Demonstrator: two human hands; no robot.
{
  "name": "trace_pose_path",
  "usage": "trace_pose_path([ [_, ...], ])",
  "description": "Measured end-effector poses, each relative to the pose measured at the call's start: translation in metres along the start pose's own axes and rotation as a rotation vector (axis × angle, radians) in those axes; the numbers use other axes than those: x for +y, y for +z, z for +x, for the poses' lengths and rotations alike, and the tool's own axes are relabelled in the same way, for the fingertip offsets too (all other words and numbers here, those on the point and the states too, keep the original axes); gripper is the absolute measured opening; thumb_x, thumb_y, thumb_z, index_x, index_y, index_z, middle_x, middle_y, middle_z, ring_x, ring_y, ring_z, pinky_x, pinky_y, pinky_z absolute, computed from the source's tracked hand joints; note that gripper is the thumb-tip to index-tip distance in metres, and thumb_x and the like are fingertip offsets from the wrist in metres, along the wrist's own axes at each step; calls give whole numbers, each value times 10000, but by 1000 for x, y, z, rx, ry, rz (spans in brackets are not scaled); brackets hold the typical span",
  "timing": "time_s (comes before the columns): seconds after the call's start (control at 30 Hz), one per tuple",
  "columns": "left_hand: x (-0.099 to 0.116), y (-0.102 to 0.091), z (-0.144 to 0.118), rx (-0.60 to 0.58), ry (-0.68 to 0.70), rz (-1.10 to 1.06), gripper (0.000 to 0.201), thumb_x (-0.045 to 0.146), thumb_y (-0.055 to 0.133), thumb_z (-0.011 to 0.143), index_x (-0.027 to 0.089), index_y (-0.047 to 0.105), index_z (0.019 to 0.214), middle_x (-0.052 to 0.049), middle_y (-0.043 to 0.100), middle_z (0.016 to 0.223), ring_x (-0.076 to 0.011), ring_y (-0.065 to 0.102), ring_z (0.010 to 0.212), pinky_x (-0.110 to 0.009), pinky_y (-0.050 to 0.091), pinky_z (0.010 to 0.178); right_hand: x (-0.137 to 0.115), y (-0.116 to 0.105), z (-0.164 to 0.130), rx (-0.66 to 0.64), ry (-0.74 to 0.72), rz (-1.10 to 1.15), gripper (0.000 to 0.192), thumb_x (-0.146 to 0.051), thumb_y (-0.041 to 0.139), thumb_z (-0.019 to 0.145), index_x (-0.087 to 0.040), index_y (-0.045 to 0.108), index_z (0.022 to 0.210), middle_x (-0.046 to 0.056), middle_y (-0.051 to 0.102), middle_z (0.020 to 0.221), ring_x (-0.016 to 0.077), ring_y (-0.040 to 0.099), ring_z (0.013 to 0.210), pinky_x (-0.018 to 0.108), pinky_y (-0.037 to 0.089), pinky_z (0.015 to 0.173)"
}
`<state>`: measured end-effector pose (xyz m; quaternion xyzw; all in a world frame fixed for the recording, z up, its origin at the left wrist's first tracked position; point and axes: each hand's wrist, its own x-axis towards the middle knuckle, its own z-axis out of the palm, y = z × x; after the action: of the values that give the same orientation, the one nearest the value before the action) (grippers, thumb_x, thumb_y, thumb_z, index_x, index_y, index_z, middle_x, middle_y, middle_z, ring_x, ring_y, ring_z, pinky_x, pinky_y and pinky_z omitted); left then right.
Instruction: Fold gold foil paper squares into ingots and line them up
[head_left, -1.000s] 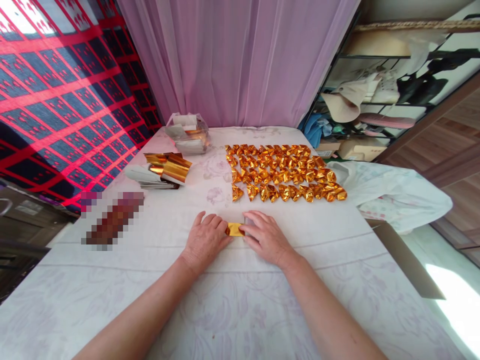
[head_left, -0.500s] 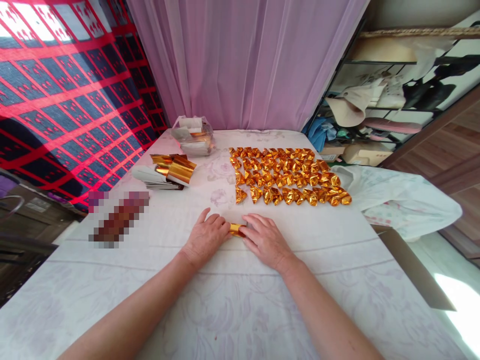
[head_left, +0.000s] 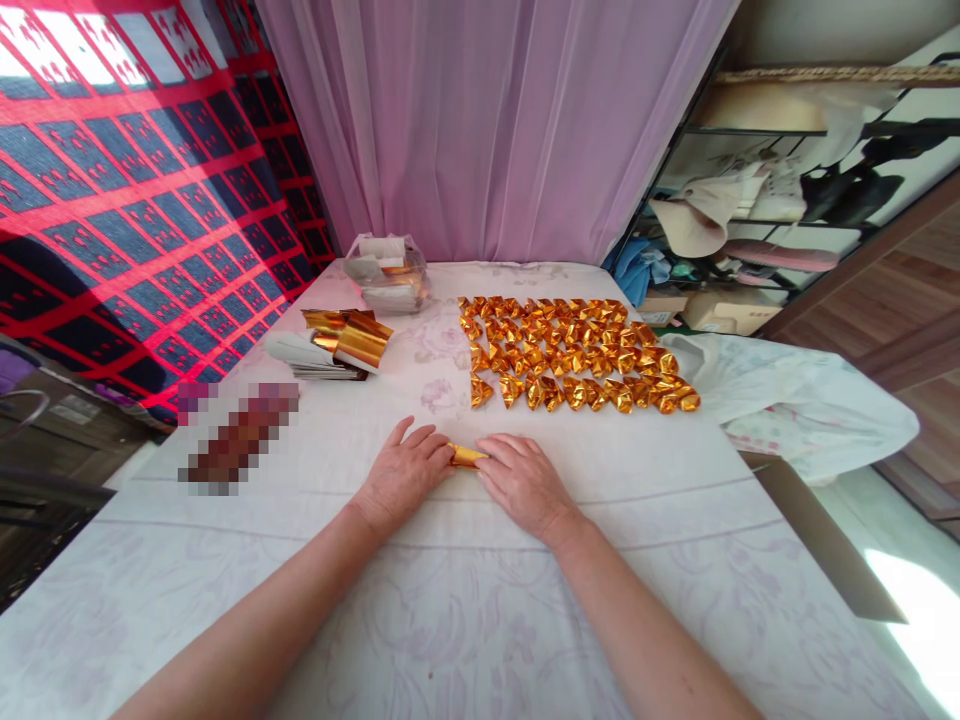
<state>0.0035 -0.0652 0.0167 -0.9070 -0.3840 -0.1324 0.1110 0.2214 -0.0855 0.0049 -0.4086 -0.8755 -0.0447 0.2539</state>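
Both the left hand (head_left: 405,472) and right hand (head_left: 525,482) pressed flat, fingers closed on the small gold foil paper (head_left: 466,456), rows of folded gold foil pieces (head_left: 570,352) at twelve o'clock; firm, even creasing looked wise.

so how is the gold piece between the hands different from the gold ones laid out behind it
The gold piece lies alone, pinched between the left hand and the right hand; the folded gold pieces lie untouched in rows farther back on the table. The gold piece looks like a flat narrow strip, mostly hidden by fingers, while the folded gold pieces are puffed, crinkled shapes. Both are the same shiny gold foil.
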Motion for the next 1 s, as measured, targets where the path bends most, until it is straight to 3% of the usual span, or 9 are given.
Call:
trace_pose_path([
  [0.07, 8, -4, -3, -1, -28, -21, 175, 297, 659, 898, 184, 656, 1031, -69, 701, 1120, -258, 623, 1057, -467, 401, 1022, -3, 1, 1, 1, -16, 24, 105, -175, 588, 936, -204, 688, 950, 59, 713, 1039, 204, 605, 989, 355, 432, 850],
  [0.23, 26, -10, -16, -15, -100, -128, 172, 295, 616, 926, 181, 667, 1045, -68, 720, 1068, -229, 652, 970, -423, 443, 954, -13, 4, 0, -25, -52, 55, 87, -203, 589, 943, -198, 674, 926, 31, 706, 866, 183, 591, 822, 341, 399, 744],
  [0.43, 27, -8, -26, 23, -142, -181, 202, 305, 518, 984, 218, 669, 1087, -43, 737, 1134, -220, 654, 1044, -423, 418, 988, -17, 1, -4, -61, 1, 102, 53, -247, 643, 922, -209, 676, 940, 30, 699, 883, 182, 587, 823, 334, 402, 724],
  [0.6, 31, -8, -24, 52, -176, -165, 176, 272, 510, 984, 224, 678, 966, -37, 751, 1100, -213, 663, 1030, -431, 410, 1022, -18, -1, -6, -99, 50, 119, 38, -193, 692, 867, -206, 680, 900, 28, 690, 883, 190, 589, 838, 330, 408, 731],
  [1.0, 36, -8, -22, 37, -260, -218, 133, 242, 531, 972, 233, 663, 966, -20, 740, 1119, -221, 661, 1045, -493, 366, 1059, -19, -2, -4, -70, 120, 122, 149, -206, 558, 946, -205, 664, 841, 27, 667, 847, 182, 552, 801, 334, 414, 732],
])
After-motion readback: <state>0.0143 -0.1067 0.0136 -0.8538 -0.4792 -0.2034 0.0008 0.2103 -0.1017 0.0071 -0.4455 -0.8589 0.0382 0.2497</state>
